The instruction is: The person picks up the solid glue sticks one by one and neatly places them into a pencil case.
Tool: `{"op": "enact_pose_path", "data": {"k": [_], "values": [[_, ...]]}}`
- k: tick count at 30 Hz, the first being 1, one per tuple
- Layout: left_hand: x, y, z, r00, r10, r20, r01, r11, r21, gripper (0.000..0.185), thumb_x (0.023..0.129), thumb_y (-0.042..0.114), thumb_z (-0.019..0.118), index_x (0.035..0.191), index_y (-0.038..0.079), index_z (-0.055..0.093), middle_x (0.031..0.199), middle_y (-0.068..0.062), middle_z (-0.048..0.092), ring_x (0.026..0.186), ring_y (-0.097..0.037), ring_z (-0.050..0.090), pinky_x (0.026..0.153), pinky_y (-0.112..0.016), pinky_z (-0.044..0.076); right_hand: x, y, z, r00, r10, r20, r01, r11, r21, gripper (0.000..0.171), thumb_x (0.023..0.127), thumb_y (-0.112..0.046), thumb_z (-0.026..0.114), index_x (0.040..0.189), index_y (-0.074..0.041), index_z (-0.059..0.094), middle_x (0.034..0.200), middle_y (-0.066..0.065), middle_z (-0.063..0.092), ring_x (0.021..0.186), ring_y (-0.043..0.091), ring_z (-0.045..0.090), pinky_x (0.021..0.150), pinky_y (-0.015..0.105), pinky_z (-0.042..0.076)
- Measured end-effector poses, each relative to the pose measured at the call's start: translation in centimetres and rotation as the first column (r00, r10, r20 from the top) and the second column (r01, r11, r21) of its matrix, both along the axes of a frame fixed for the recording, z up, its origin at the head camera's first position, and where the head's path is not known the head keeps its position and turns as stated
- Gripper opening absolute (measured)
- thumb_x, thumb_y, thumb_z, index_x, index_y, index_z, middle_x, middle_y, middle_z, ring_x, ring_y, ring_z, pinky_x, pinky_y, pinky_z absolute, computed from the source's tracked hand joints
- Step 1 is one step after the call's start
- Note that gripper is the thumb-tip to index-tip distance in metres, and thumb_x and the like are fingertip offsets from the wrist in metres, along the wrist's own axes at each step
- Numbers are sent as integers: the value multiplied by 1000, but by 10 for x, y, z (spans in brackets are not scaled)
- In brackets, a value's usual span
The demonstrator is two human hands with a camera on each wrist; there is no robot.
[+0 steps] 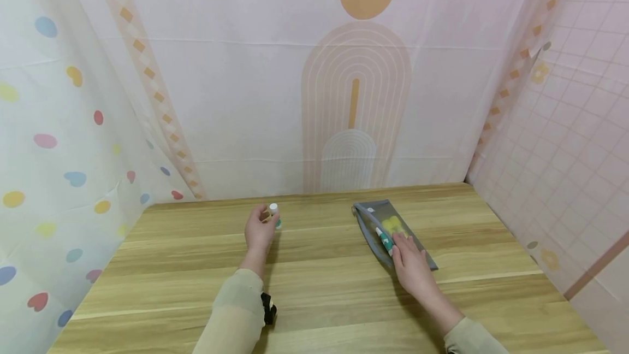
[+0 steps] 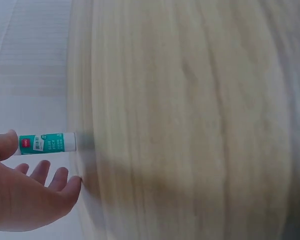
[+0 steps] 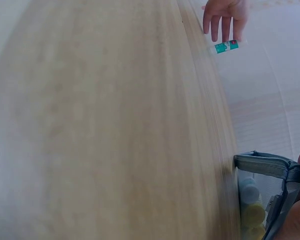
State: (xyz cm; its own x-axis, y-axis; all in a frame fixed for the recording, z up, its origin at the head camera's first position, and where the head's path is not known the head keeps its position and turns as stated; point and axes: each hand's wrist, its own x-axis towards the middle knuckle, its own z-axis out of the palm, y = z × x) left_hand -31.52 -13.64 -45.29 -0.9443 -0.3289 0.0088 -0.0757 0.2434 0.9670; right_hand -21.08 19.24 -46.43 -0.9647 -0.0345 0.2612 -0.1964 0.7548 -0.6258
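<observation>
At the back of the table, left of the middle, a green and white glue stick (image 1: 278,223) stands upright on the wood. My left hand (image 1: 260,228) is around it, with the thumb by its upper end and the other fingers spread apart from it, as the left wrist view shows. On the right lies a grey see-through zip pouch (image 1: 415,242), its mouth gaping to the left. My right hand (image 1: 413,266) holds the pouch near its zip edge. A second green and white glue stick (image 1: 385,241) lies at the mouth. Yellow round shapes (image 3: 253,214) show inside the pouch.
The wooden table (image 1: 314,288) ends against a patterned cloth (image 1: 245,113) at the back. Further cloths hang at the left and right sides. A black strap piece (image 1: 268,309) sits at the left sleeve.
</observation>
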Motion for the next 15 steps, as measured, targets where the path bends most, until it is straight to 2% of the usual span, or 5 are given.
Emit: {"op": "enact_pose_path", "data": {"k": [7,15], "values": [[-4,0,-2,1000,27,-13,-27,999,-26,41,96,8,63,134,-3,54,131,-24,58,120,-41,52,102,-48,45,-3,0,-3,1000,-1,-1,1,1000,3,41,105,-9,42,138,14,45,143,35,40,134,55,30,101,79,16],[-5,0,-2,999,36,-32,-37,999,-9,33,95,3,63,128,-4,59,127,-25,60,118,-40,57,98,-47,49,-1,-1,-1,1000,2,2,-2,1000,15,39,105,-7,42,138,14,46,142,35,41,133,55,31,101,80,17]]}}
